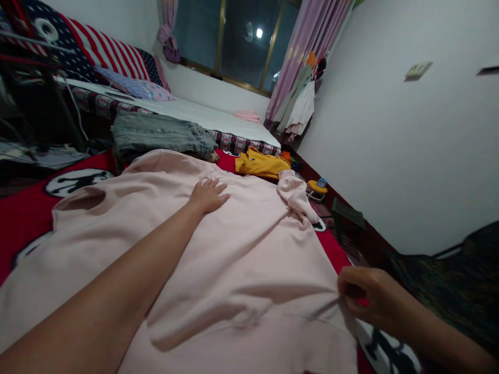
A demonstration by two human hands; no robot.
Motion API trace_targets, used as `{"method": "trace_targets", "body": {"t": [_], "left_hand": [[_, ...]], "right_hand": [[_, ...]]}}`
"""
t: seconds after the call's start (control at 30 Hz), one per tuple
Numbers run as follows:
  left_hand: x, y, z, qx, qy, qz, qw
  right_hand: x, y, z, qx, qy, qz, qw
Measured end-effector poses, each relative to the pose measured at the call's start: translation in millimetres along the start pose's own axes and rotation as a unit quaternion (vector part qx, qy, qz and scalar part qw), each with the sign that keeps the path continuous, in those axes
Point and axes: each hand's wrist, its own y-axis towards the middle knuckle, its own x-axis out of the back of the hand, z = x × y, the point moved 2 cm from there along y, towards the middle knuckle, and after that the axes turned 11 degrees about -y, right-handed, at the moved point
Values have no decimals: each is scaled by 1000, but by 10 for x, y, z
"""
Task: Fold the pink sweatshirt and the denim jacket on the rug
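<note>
A pale pink garment (241, 234) with short sleeves, a shirt or dress, lies spread over a red patterned cover (23, 218). My left hand (208, 196) rests flat on its upper part, fingers apart, just below the neckline. At the garment's right side edge, my right hand (360, 291) pinches the fabric and pulls it a little taut. Creases run across the cloth between the two hands. The right sleeve (294, 192) is bunched and twisted, while the left sleeve opening (83, 200) gapes. The garment's bottom runs out of view.
Beyond the garment lie folded denim (159, 132) and a folded yellow garment (261, 162). A white-topped bed (202, 117) stands under the window. On the right are a yellow stool (317, 187), a dark green stool (346, 213) and a camouflage-patterned cloth (448, 280) near my right arm.
</note>
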Motion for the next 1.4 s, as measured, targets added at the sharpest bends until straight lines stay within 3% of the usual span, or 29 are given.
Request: {"method": "trace_targets", "body": {"t": [0.13,0.27,0.33,0.43,0.5,0.57,0.67,0.73,0.8,0.87,0.97,1.03,1.13,1.27,1.4], "left_hand": [[-15,13,10,5,-8,2,1000],[-19,11,6,4,-11,-1,1000],[-24,11,6,3,-8,-5,1000],[-37,12,11,8,-6,-10,1000],[-40,9,9,7,-7,-13,1000],[-35,3,2,5,-11,-14,1000],[-21,-7,-10,7,-16,-12,1000],[-12,-12,-13,11,-19,-13,1000],[-7,-16,-12,11,-23,-15,1000],[-6,-21,-8,6,-30,-17,999],[-1,-27,-1,-3,-42,-26,999],[6,-33,4,-4,-49,-34,998],[12,-48,2,-9,-56,-44,997],[32,-86,-20,-10,-62,-32,998],[228,-166,25,-11,-91,82,992]], "right_hand": [[-46,-150,-182,11,-48,80,996],[77,39,19,51,-81,146,985],[239,260,239,68,-65,109,990],[340,680,528,92,-3,-21,996],[228,987,576,135,26,-94,986],[48,1319,470,157,20,-113,981],[-50,1839,189,38,-31,-85,995],[35,2140,142,-47,-73,-11,996],[161,2370,299,-82,-87,25,992],[225,2522,612,-72,-68,-33,995],[95,2616,1072,-43,-26,-155,987],[-70,2640,1217,-45,-10,-165,985],[-216,2679,1202,-44,-1,-149,988],[-213,2728,1078,-42,13,-156,987],[-215,2737,1040,-38,39,-175,983]]}}
